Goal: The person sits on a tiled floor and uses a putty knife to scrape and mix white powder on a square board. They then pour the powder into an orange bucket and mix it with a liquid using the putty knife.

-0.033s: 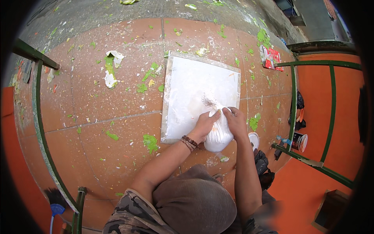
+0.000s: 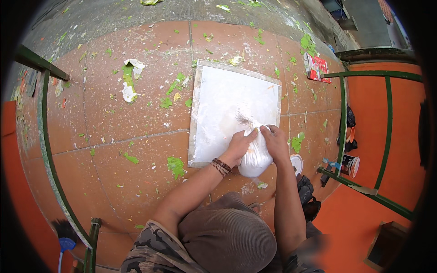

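Observation:
A white board with a worn pale border (image 2: 214, 95) lies on the tiled floor, powder smeared over it. Over its near right part, a full white plastic bag (image 2: 252, 161) is held between my two hands, its bunched neck pointing away from me. My left hand (image 2: 241, 145), with beaded bracelets on the wrist, grips the bag's left side near the neck. My right hand (image 2: 273, 141) pinches the neck from the right, thumb against the plastic. The bag hides some of the fingers.
Green metal frames (image 2: 44, 109) stand either side. Paint flakes (image 2: 175, 167) litter the tiles (image 2: 136, 113). At right are a red-and-white packet (image 2: 314, 68), a pale round lid (image 2: 297, 163), dark bags (image 2: 305, 193) and a bucket (image 2: 349, 164). A blue-headed brush (image 2: 67, 244) is lower left.

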Motion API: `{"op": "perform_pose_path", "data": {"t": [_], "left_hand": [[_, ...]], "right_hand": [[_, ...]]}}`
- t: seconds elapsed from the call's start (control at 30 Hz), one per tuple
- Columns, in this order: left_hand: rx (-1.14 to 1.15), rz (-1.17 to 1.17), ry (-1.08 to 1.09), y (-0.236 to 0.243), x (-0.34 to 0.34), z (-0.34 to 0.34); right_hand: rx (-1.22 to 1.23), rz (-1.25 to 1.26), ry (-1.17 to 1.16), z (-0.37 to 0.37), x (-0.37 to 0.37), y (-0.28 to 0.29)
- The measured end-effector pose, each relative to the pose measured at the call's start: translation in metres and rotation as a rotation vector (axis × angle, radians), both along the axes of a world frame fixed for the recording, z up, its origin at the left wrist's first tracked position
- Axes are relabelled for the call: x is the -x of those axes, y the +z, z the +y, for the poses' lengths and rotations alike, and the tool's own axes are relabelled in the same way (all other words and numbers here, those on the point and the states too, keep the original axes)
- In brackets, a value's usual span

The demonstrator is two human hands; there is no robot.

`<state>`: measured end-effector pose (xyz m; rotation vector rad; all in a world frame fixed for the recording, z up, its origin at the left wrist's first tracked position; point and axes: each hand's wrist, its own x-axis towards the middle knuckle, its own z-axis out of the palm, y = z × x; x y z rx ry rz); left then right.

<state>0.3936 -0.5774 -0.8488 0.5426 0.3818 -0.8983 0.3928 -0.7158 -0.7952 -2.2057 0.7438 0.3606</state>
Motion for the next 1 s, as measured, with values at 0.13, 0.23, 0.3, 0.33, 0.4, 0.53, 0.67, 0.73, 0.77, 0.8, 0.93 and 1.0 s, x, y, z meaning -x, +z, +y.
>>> {"op": "perform_pose_path", "data": {"t": [0.13, 0.23, 0.3, 0.33, 0.4, 0.53, 0.67, 0.73, 0.77, 0.8, 0.93, 1.0], "left_hand": [[-0.003, 0.008, 0.002, 0.0, -0.004, 0.001], [0.002, -0.03, -0.008, 0.002, -0.007, 0.002], [0.002, -0.086, 0.003, -0.005, -0.005, -0.002], [0.002, -0.115, 0.009, -0.009, -0.004, -0.003], [-0.022, -0.125, 0.003, -0.013, -0.003, -0.005], [-0.039, -0.115, -0.01, -0.008, -0.005, -0.006], [-0.047, -0.133, -0.015, -0.009, -0.006, -0.004], [-0.026, -0.122, -0.01, -0.006, -0.006, -0.003], [-0.027, -0.119, -0.004, -0.004, -0.006, -0.003], [-0.029, -0.116, 0.003, -0.002, -0.006, -0.003], [-0.003, -0.115, 0.02, -0.008, -0.005, -0.005], [0.005, -0.112, 0.026, -0.01, -0.004, -0.007]], "right_hand": [[-0.006, -0.043, -0.012, 0.0, -0.003, -0.001], [-0.094, -0.027, -0.09, 0.006, -0.008, 0.006], [-0.163, 0.103, -0.147, 0.008, -0.013, 0.017], [-0.148, 0.107, -0.112, 0.008, -0.013, 0.018], [-0.114, 0.117, -0.045, 0.004, -0.012, 0.016], [-0.123, 0.023, -0.031, 0.002, -0.008, 0.011], [-0.112, 0.005, -0.01, 0.007, -0.01, 0.014], [-0.108, 0.012, -0.009, 0.008, -0.011, 0.016], [-0.107, 0.014, -0.01, 0.007, -0.01, 0.015], [-0.107, 0.017, -0.01, 0.007, -0.01, 0.014], [-0.125, -0.003, -0.022, 0.008, -0.01, 0.013], [-0.118, -0.011, -0.024, 0.008, -0.01, 0.014]]}}
